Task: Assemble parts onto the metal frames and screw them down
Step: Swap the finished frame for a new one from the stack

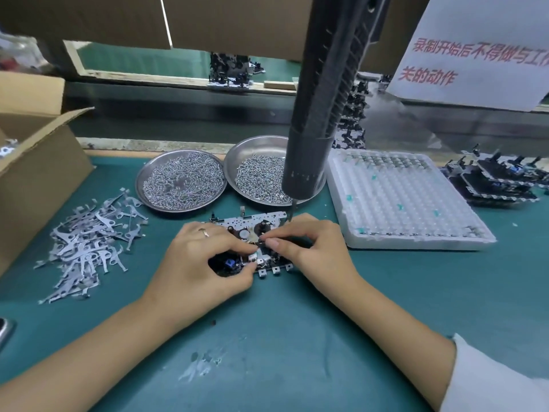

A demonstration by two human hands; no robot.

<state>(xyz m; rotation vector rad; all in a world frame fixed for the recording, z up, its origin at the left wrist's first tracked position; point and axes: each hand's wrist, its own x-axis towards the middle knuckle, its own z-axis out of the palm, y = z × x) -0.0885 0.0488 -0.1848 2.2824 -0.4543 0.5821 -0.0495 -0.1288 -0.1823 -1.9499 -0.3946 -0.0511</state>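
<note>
Green matting is covering the tabletop (297, 337), and a metal frame (252, 226) is lying at its middle. The left hand (196, 263) is pinching the frame's near edge, fingers curled; the right hand (309, 242) is pinching a small part at the frame's centre. A hanging screwdriver (315, 129) is hovering just behind.
</note>
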